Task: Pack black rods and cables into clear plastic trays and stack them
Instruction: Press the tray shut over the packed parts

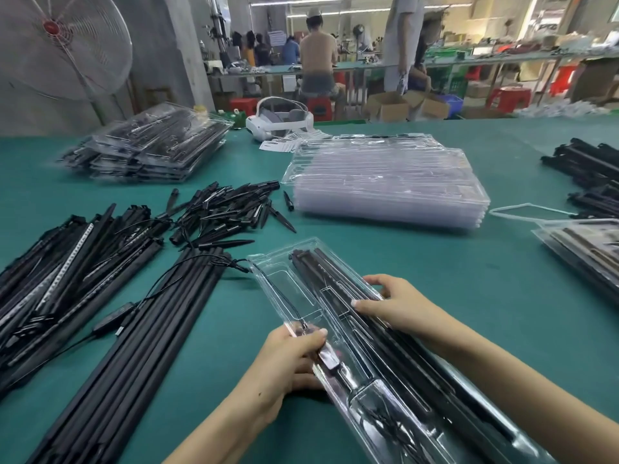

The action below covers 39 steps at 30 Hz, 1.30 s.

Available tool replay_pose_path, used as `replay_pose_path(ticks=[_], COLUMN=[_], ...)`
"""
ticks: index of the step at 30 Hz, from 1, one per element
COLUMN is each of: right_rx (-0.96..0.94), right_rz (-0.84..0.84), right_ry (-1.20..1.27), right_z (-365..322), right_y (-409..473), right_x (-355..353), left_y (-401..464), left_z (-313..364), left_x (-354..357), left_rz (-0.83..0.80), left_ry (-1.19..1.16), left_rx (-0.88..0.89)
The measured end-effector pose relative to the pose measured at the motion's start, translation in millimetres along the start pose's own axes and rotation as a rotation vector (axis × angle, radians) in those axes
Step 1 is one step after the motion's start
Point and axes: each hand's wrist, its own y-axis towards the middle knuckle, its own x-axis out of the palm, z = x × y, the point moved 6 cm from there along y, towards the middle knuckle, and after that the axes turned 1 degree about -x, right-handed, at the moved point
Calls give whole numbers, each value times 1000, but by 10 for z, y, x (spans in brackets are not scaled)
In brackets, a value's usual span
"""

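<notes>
A long clear plastic tray [294,283] lies slanted on the green table in front of me, with black rods [338,283] and a thin black cable [382,426] inside. My left hand [294,356] grips the tray's left edge, thumb on top over the cable's small controller. My right hand [395,306] rests on the rods in the tray, fingers curled over them. A bundle of loose black rods [147,336] with a cable lies left of the tray. A stack of empty clear trays [388,185] sits beyond it.
Black stakes [231,209] are heaped at centre left, more rods [60,262] at far left. Filled trays are stacked at back left [147,145] and at the right edge [582,249]. A white headset [278,122] sits at the back. People work at benches behind.
</notes>
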Motion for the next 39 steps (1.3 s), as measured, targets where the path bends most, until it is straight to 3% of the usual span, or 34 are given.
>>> replay_pose_path(ticks=[9,15,24,32,39], right_rx=[-18,-20,-8,-19,-69], right_rz=[28,54,32,36,87], right_ry=[30,4,58,39,-53], right_z=[-9,-29,-17,-49,-85], right_y=[-9,-42,-44,-61,-122], right_x=[18,40,30,31,23], left_y=[10,29,21,34,66], left_z=[-59,-45,-74,-66,-92], left_x=[-32,-7,-16,-6,-13], left_rz=[80,158,-1,-21,124], left_ry=[61,-18,22,-41,-18], left_rx=[0,-9,-34,-77,-67])
